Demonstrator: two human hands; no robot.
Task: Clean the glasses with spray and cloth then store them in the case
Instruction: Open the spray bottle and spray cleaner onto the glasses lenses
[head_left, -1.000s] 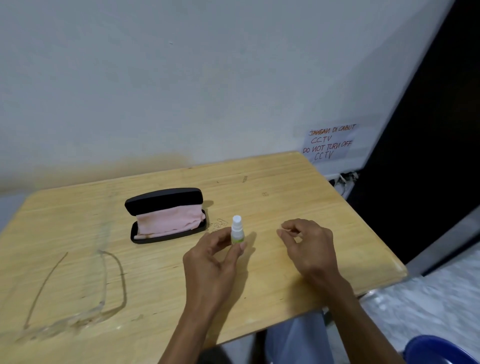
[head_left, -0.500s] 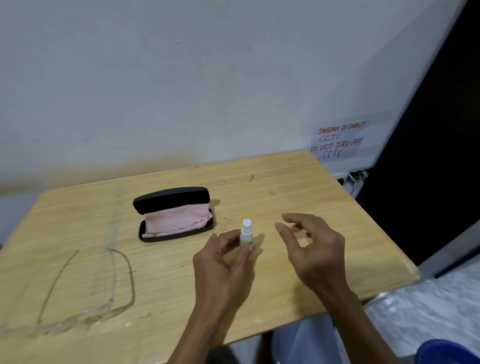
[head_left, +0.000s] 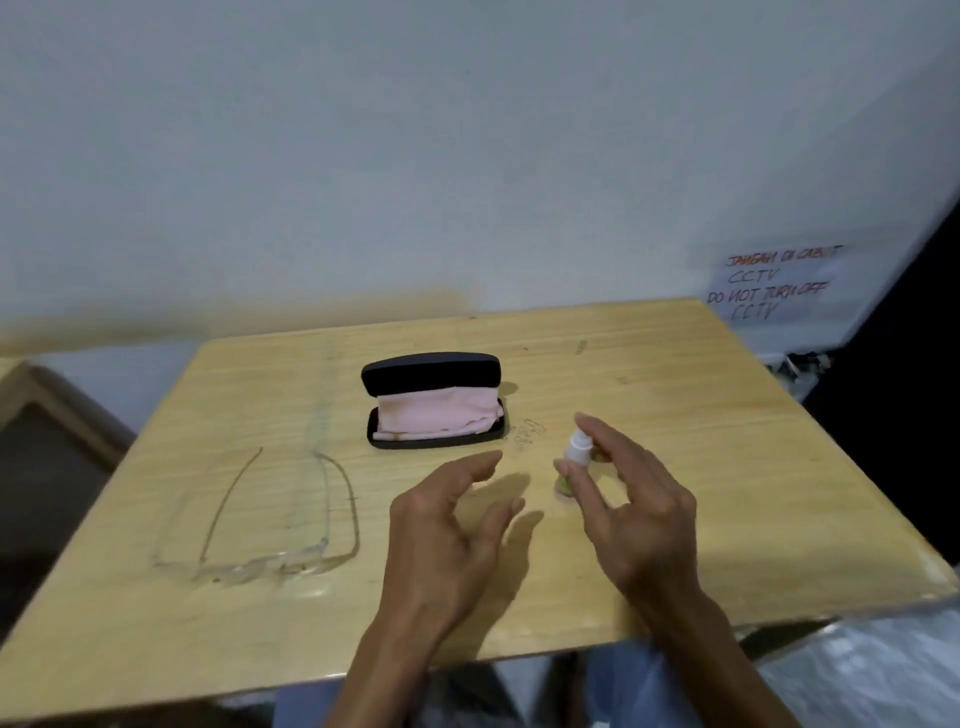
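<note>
A small white spray bottle (head_left: 577, 450) with a green base stands on the wooden table (head_left: 675, 467), right of the case. My right hand (head_left: 639, 499) pinches it, thumb in front and forefinger behind; the fingers hide much of it. My left hand (head_left: 447, 530) hovers just left of the bottle with fingers spread, holding nothing. The black glasses case (head_left: 431, 371) lies open at the table's middle with the pink cloth (head_left: 436, 413) folded inside. The clear-framed glasses (head_left: 260, 558) lie on the table at the left, arms unfolded and pointing away from me.
A white wall runs behind the table, with a handwritten CCTV notice (head_left: 774, 286) at the right. A wooden piece of furniture (head_left: 36, 395) stands off the table's left edge. Dark space lies beyond the right edge.
My left hand let go of the spray bottle and opened, drawing slightly left. My right hand moved in and closed its thumb and forefinger on the bottle. The view shifted, so everything sits further right.
</note>
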